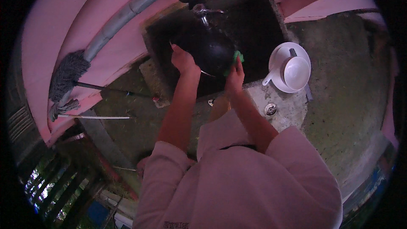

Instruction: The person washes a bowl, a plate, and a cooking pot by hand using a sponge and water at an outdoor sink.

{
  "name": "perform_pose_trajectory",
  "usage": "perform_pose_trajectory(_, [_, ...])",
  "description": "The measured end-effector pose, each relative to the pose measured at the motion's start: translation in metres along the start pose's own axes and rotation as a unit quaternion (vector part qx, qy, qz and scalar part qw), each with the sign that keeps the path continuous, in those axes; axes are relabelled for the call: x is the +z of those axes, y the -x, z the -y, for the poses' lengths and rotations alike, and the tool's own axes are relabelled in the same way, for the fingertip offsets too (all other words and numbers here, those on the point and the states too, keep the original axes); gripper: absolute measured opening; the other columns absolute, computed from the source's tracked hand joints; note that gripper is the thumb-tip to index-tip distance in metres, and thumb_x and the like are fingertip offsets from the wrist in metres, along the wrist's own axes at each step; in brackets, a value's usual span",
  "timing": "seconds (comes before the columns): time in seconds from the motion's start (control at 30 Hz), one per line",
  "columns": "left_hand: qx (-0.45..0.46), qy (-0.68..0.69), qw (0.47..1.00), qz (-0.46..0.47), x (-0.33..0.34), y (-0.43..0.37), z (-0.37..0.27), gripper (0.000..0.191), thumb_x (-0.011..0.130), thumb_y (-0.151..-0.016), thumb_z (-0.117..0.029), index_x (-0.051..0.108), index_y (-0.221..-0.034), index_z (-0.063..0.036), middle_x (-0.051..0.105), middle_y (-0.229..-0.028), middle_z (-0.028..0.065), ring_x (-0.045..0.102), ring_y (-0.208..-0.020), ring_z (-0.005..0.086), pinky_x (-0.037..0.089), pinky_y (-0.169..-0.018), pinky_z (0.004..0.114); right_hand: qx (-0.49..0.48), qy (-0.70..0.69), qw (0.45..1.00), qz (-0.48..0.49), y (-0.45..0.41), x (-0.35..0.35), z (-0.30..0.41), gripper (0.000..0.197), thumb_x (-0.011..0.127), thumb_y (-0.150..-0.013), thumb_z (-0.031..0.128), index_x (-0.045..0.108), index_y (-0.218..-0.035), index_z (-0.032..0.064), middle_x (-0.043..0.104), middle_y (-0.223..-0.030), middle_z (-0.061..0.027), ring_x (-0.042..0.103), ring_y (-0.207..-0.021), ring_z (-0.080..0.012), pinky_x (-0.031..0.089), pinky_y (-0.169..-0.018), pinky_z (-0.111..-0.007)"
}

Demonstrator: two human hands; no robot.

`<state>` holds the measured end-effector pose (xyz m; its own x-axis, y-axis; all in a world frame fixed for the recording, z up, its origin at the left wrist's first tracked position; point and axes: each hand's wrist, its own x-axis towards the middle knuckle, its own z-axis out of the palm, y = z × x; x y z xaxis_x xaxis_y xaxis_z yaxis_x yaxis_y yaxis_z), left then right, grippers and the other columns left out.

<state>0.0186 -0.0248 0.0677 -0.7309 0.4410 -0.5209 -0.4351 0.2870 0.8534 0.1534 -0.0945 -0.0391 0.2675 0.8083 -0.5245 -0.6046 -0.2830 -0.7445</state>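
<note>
Under the tap [201,10], a dark, rounded pan-like vessel [211,49] is held tilted inside the dark sink [264,38]. My left hand [183,59] grips it at its left side, where thin pale stretches of an edge show. My right hand [235,74] holds a green scrubbing pad [238,57] against or close beside the right side of the vessel. Dim light hides the vessel's exact shape and the sink bottom.
Right of the sink, a white bowl [297,73] sits on other white dishes [276,58], with a spoon handle [267,79] sticking out. A metal drain strainer [270,109] lies on the concrete ledge [292,109]. Grey mop heads [70,73] rest by the pink wall, below a grey pipe [127,12].
</note>
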Motion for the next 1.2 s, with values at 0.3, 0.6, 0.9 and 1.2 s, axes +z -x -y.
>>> perform_pose_trajectory(0.3, [0.069,-0.244,0.967,0.018,-0.007,-0.023,0.006,0.048,0.034,-0.096,-0.034,0.055,-0.101,0.0097,0.060,-0.104,0.0183,0.059,-0.087,0.0291,0.047,-0.075,0.039,-0.222,0.243,0.916,0.228,0.091,0.103,0.085,0.048,0.045,-0.083,-0.009,0.049,-0.127,0.0092,0.043,-0.135,-0.0155,0.035,-0.129,-0.0309,0.026,-0.106,-0.038])
perform_pose_trajectory(0.6, [-0.198,0.225,0.950,0.093,-0.037,-0.067,0.038,0.039,0.034,-0.095,-0.029,0.049,-0.121,-0.0030,0.055,-0.118,0.0123,0.057,-0.103,0.0310,0.049,-0.086,0.048,-0.351,0.366,0.844,0.174,0.044,0.081,0.086,0.054,0.043,-0.071,-0.017,0.056,-0.118,0.0071,0.047,-0.131,-0.0153,0.041,-0.124,-0.0334,0.032,-0.103,-0.036])
perform_pose_trajectory(0.9, [-0.101,0.124,0.987,0.011,-0.044,-0.033,-0.022,0.044,0.033,-0.097,-0.034,0.051,-0.120,-0.0007,0.056,-0.116,0.0132,0.057,-0.104,0.0297,0.049,-0.087,0.045,-0.111,0.133,0.981,0.092,0.020,0.078,0.106,0.035,0.036,-0.085,0.000,0.054,-0.115,-0.0001,0.059,-0.100,-0.0083,0.056,-0.088,-0.0142,0.044,-0.084,-0.027])
perform_pose_trajectory(1.2, [-0.008,-0.017,0.987,0.159,-0.056,-0.034,-0.036,0.043,0.044,-0.095,-0.035,0.051,-0.119,0.0003,0.059,-0.112,0.0110,0.059,-0.097,0.0249,0.049,-0.086,0.038,-0.214,0.269,0.907,0.244,0.013,0.118,0.075,0.039,0.045,-0.087,0.002,0.047,-0.126,0.0057,0.053,-0.123,-0.0109,0.048,-0.116,-0.0208,0.036,-0.098,-0.030])
